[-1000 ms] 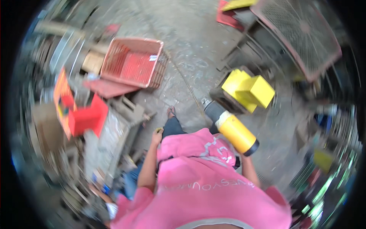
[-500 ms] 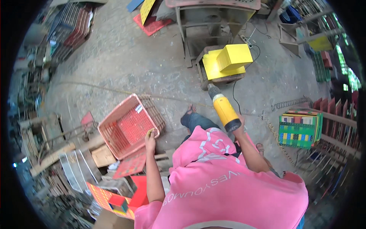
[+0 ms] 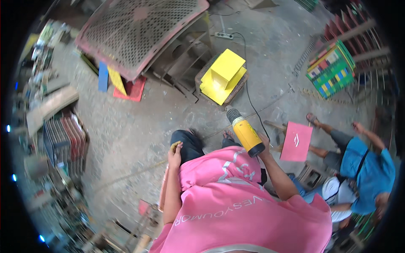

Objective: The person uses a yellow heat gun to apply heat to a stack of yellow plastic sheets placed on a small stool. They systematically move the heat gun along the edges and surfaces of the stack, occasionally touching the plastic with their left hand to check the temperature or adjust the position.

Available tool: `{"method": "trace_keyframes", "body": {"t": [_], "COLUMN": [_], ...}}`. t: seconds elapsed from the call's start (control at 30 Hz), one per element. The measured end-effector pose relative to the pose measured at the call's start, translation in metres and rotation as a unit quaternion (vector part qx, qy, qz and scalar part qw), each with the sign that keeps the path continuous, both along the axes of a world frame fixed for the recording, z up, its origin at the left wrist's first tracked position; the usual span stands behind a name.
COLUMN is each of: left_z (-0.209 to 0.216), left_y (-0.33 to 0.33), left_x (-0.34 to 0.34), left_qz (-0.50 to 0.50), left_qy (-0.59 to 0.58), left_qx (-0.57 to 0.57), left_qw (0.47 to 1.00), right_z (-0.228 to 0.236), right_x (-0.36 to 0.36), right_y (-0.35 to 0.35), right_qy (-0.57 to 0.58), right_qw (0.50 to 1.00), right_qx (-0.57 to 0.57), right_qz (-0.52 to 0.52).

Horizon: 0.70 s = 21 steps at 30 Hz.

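Observation:
My right hand [image 3: 264, 145] is closed around the handle of a yellow-and-black cordless drill [image 3: 247, 134], its chuck tilted toward the far left. Just beyond the chuck, a bright yellow box-shaped piece with a flat yellow base [image 3: 228, 69] rests on a low, worn stand [image 3: 198, 79]. My left hand [image 3: 175, 151] hovers above my left leg with its fingers curled together. Whether those fingers hold something small is hidden. Beside my left forearm shows a sliver of the pink crate [image 3: 164, 185].
A large pink perforated panel [image 3: 139, 38] tops a metal frame at the far left. A dark cable [image 3: 249, 95] runs from a power strip [image 3: 224, 36] past the stand. At right, a person in blue [image 3: 358, 164] is near a pink board [image 3: 296, 141]; green racks [image 3: 333, 69] stand beyond.
My view has swung to the right, bringing the person in blue into sight. The left hand has come away from the pink crate's rim. The drill stays in my right hand.

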<state>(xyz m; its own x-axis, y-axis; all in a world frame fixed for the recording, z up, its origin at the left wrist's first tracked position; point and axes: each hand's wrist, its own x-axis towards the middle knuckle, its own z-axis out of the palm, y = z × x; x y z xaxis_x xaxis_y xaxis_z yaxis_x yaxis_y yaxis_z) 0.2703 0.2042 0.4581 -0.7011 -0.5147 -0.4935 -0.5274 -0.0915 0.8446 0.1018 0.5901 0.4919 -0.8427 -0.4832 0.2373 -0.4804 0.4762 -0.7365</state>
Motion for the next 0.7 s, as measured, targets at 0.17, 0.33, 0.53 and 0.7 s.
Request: {"method": "trace_keyframes", "body": {"t": [0.17,0.33,0.53,0.7], "left_z": [-0.018,-0.048,-0.1,-0.176], "left_y": [-0.09,-0.163,-0.192,-0.162], "left_x": [-0.08,-0.15,-0.182,-0.194], "left_qz": [-0.235,-0.539,-0.686,-0.748], "left_qy": [-0.015,-0.1,-0.06,0.116], "left_qx": [0.024,-0.071,-0.148,-0.195], "left_qw": [0.972,0.833,0.71,0.624], "right_z": [-0.015,-0.067,-0.091,-0.117], "right_x": [0.022,0.062,0.093,0.084], "right_y": [-0.051,-0.113,-0.185,-0.231], "right_qy": [-0.031,-0.008,-0.002,0.008], "right_qw": [0.991,0.968,0.95,0.926], "right_qx": [-0.029,0.026,0.049,0.023], "right_qz": [-0.128,-0.25,-0.309,-0.377]}}
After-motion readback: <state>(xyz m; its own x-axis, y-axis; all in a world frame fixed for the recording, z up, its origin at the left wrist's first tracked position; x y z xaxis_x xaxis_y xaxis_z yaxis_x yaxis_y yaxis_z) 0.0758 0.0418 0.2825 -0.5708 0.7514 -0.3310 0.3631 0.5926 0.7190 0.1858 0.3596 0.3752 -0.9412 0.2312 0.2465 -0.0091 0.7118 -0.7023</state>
